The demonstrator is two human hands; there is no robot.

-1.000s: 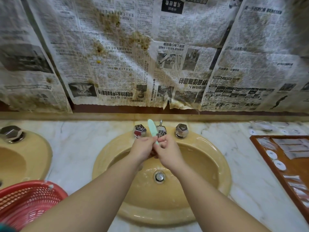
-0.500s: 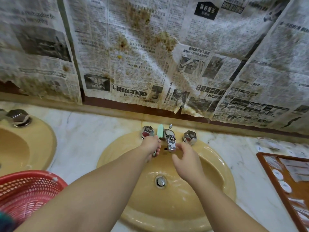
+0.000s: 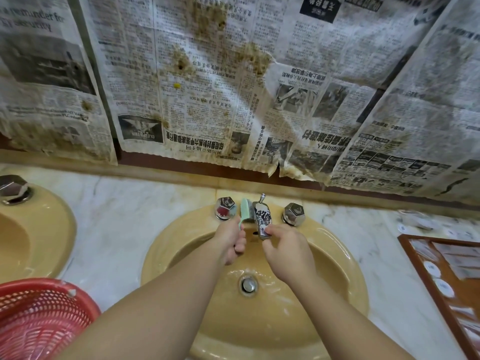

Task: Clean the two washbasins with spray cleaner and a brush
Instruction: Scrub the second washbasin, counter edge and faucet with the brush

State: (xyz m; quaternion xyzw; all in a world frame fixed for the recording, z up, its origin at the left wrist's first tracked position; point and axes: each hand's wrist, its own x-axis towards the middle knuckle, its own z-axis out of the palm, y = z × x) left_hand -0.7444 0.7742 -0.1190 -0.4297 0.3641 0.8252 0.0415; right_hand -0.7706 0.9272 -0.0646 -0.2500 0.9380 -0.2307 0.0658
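A yellow washbasin (image 3: 166,245) lies in front of me with a chrome drain (image 3: 248,285) at its bottom. My left hand (image 3: 232,242) grips the handle of a pale green brush (image 3: 244,210), whose head stands against the left side of the chrome spout (image 3: 262,219). My right hand (image 3: 285,253) touches the tip of the spout with thumb and fingers. Chrome tap knobs sit left (image 3: 225,207) and right (image 3: 293,213) of the spout. A second yellow washbasin (image 3: 54,229) shows at the left edge. No spray cleaner is in view.
A red plastic basket (image 3: 39,318) stands at the lower left on the marble counter (image 3: 124,216). A wooden tray (image 3: 420,268) with small packets sits at the right. Stained newspaper (image 3: 207,87) covers the wall behind. Another chrome knob (image 3: 13,187) sits on the left basin.
My hands parted from each other. The left hand carried the brush up against the spout's left side, and the right hand moved to the spout's tip. The view tilted upward.
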